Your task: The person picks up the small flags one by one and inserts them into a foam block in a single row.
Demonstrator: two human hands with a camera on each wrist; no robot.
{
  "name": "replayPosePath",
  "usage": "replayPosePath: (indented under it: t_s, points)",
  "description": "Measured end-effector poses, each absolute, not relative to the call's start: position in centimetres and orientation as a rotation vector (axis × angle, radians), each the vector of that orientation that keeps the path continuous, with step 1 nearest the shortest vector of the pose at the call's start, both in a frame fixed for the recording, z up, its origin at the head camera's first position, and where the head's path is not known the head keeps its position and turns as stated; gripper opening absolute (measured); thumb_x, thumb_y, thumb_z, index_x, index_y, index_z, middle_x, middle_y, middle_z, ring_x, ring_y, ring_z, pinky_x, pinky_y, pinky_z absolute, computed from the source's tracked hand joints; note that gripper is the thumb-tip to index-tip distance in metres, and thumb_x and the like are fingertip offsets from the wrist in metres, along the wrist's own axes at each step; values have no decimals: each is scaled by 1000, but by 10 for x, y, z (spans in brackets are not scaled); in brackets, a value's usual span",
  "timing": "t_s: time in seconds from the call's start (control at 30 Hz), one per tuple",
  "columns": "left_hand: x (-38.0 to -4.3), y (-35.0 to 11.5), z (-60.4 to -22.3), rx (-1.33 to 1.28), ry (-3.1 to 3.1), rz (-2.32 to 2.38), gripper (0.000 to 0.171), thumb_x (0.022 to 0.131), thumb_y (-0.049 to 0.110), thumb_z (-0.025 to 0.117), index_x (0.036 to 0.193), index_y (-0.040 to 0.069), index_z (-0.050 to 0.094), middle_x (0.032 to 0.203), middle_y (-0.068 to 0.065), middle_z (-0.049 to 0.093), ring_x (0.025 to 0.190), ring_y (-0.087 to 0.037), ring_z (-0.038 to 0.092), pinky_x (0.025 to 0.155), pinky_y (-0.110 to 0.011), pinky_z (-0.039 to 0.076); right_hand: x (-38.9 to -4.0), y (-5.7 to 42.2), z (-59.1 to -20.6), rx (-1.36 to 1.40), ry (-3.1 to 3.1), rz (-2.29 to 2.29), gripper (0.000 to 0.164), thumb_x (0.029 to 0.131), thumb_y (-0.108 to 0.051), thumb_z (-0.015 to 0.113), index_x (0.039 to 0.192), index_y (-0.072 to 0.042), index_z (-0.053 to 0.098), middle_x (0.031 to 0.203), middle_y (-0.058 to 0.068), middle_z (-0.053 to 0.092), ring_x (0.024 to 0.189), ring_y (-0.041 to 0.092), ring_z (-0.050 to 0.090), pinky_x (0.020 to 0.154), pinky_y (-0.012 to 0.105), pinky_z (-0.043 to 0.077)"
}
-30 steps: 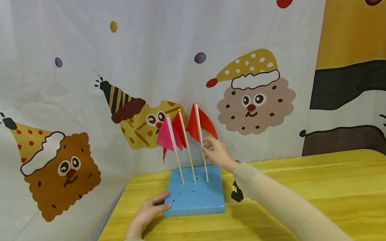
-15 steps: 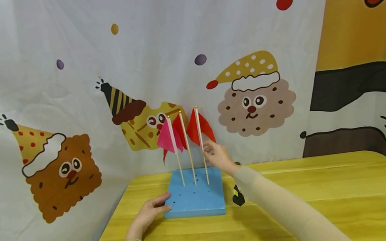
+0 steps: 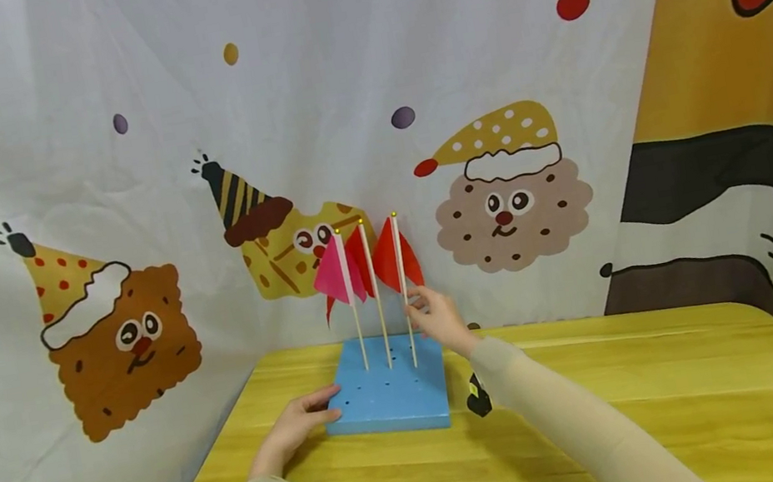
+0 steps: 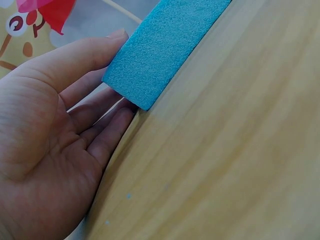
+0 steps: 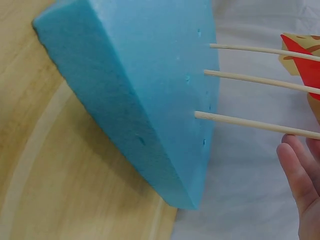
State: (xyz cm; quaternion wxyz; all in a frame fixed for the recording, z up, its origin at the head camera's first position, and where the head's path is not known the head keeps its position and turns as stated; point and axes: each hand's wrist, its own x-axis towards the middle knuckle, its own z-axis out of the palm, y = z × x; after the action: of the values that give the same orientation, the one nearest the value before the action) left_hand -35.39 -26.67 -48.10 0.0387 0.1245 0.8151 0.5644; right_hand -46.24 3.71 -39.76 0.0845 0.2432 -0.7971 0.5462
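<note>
Three small flags on thin wooden sticks stand in a row in a blue foam block (image 3: 401, 407) that lies on the table. From the left they are a pink flag (image 3: 334, 276), a red flag (image 3: 358, 255) and another red flag (image 3: 386, 259). My right hand (image 3: 440, 321) pinches the rightmost stick (image 5: 250, 122) just below its cloth; the stick's lower end meets the block's top face. At the block's left edge, my left hand (image 3: 293, 428) holds the near corner, thumb on top and the other fingers against its side.
Several small holes dot the block's top. The wooden table (image 3: 609, 399) reaches far to the right. Close behind the block hangs a white cloth (image 3: 329, 73) printed with cartoon biscuits and cheese. Black wrist cameras sit at both cuffs.
The rightmost red flag has sunk a little and its cloth has swung closer to the stick. My right hand has come down slightly with it. My left hand keeps its place on the block.
</note>
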Motion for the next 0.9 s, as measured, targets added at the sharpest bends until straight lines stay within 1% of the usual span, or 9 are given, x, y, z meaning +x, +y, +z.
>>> replayPosePath:
  t_s: [0.13,0.2,0.27,0.37,0.57,0.63,0.7,0.8,0.9]
  points:
    - [-354,-266,-481,385,2494,1731,54,91,22,70,141,7,53,149,-17,40,137,-38,35,107,-52,34,-460,40,-400,716,-2390,1649,35,97,-14,60,129,-1,57,106,22,67,67,26,66,56,46,56]
    - [-355,-266,-480,387,2490,1733,55,91,22,69,141,7,53,149,-17,40,137,-38,34,108,-53,33,-460,41,-400,713,-2383,1657,34,97,-14,60,128,-2,57,105,20,68,68,25,66,55,43,56]
    - [-355,-266,-480,385,2488,1732,55,91,23,69,141,8,52,149,-17,40,137,-37,34,108,-53,33,-460,43,-401,708,-2373,1662,32,97,-14,60,128,-3,58,103,17,68,70,28,67,53,38,56]
    - [-356,-265,-479,381,2487,1737,54,91,22,70,141,8,53,149,-16,40,138,-37,34,108,-52,32,-460,45,-402,698,-2364,1671,31,97,-14,60,126,-4,59,104,16,69,77,35,68,52,36,56]
    - [-357,-264,-479,367,2488,1739,54,91,22,70,140,9,54,149,-15,40,137,-36,35,108,-52,33,-459,55,-408,662,-2389,1671,31,99,-17,59,126,-4,60,108,18,67,83,37,69,58,43,57]
    - [-358,-264,-479,366,2488,1740,54,91,22,70,140,9,54,149,-15,41,137,-36,35,108,-52,33,-459,61,-412,654,-2404,1675,31,99,-16,58,127,-4,60,110,20,66,85,39,68,59,46,57]
    - [-358,-264,-480,366,2485,1742,54,91,22,71,140,9,54,149,-15,41,137,-36,35,108,-52,33,-460,69,-416,648,-2418,1686,32,99,-15,57,128,-1,59,112,23,64,87,43,67,62,52,56]
    - [-357,-266,-481,371,2485,1736,55,90,24,71,140,10,54,149,-14,41,138,-36,34,108,-52,32,-457,83,-419,638,-2440,1698,35,100,-14,55,131,1,57,114,26,62,87,43,66,64,54,56]
    - [-356,-268,-484,365,2489,1730,56,90,26,72,141,11,54,149,-13,41,138,-35,34,109,-52,32,-457,97,-423,611,-2457,1690,35,101,-13,53,132,3,55,114,27,61,87,44,66,63,52,56]
